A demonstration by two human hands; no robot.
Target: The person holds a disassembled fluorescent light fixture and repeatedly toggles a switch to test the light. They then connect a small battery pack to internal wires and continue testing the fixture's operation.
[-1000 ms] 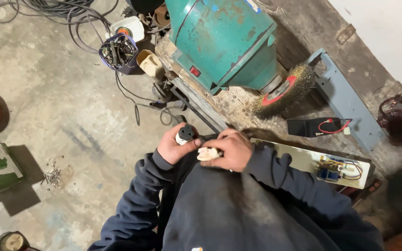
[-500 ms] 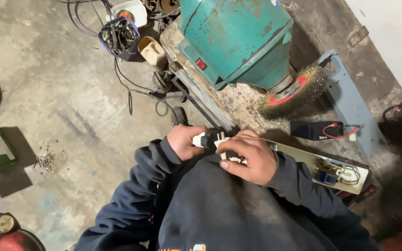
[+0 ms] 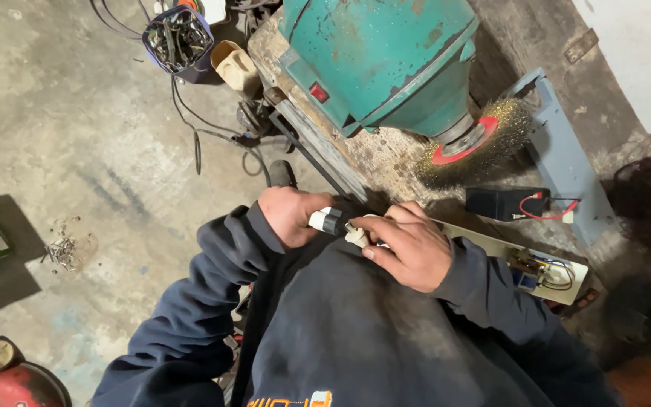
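Note:
My left hand [image 3: 289,215] grips a small cylindrical part with a white end and a black band [image 3: 327,221], held close against my dark sweatshirt. My right hand [image 3: 404,245] closes on a pale cream piece [image 3: 356,237] at the other end of that part; the two hands almost touch. Just beyond them stands a teal bench grinder [image 3: 374,56] with a brass wire wheel [image 3: 484,142] on a red hub. What the part is exactly I cannot tell.
A small black battery with red wire [image 3: 508,203] lies by a pale board with wired components [image 3: 544,271]. On the concrete floor sit a blue basket of cables [image 3: 178,39], a cream jug [image 3: 235,68], loose screws [image 3: 65,249] and a red canister [image 3: 5,377].
The view has shifted toward the grinder. My hands have come closer to my chest, and the right hand now covers more of the small part.

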